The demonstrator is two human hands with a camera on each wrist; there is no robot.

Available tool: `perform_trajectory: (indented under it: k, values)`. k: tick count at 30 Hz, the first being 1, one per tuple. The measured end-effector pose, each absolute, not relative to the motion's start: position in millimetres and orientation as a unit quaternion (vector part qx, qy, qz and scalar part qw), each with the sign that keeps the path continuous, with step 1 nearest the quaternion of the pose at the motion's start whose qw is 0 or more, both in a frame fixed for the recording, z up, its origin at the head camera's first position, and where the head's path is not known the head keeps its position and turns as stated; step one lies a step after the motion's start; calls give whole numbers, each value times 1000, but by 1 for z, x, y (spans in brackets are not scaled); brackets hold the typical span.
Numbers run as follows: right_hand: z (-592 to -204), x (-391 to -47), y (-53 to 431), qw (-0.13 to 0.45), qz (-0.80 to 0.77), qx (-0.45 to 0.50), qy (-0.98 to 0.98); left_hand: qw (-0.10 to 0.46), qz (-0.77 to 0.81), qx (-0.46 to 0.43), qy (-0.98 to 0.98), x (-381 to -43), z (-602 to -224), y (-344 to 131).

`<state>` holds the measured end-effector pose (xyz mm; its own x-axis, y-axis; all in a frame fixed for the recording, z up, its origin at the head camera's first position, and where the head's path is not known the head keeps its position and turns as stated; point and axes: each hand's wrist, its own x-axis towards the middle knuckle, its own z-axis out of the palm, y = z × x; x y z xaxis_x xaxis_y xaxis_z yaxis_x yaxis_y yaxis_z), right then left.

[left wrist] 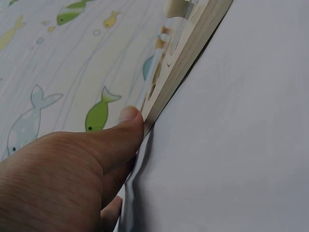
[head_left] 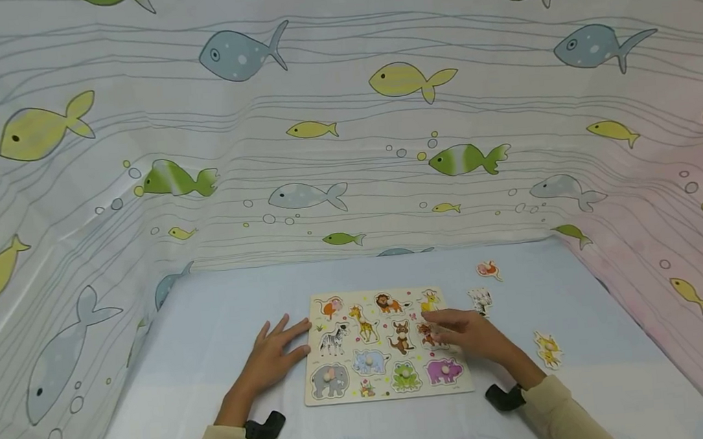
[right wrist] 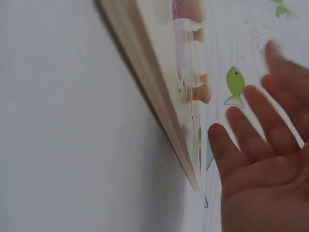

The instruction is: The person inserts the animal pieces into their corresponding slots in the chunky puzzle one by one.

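A wooden animal puzzle board [head_left: 396,394] lies flat on the table. My left hand [head_left: 269,358] is at its left edge with fingers spread; in the left wrist view the thumb [left wrist: 129,115] touches the board's edge. Over the board's right side is my right hand [head_left: 475,337], which partly covers a brown animal picture [head_left: 430,334]. The right wrist view shows that hand's fingers [right wrist: 263,113] extended, holding nothing. Knobbed pieces in the front part are an elephant [head_left: 330,381], a blue rhino [head_left: 369,361], a frog [head_left: 406,376] and a purple hippo [head_left: 445,370].
Loose to the right of the board lie a giraffe piece [head_left: 547,349], a black-and-white striped piece [head_left: 480,299] and a small orange-red piece with a tail [head_left: 488,270]. A fish-patterned cloth [head_left: 359,164] surrounds the pale table [head_left: 209,306] at the back and sides.
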<state>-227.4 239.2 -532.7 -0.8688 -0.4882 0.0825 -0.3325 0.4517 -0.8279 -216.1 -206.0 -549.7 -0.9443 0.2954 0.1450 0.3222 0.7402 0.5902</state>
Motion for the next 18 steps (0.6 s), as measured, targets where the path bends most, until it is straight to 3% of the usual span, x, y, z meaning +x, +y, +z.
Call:
perform_trajectory:
  k: [6, 18]
  values:
    - [-527, -216, 248, 110, -540, -195, 811, 22, -320, -167, -932, -216, -549, -204]
    - [-504, -184, 289, 44, -578, -171, 796, 7, -322, -152, -934, -216, -549, -205]
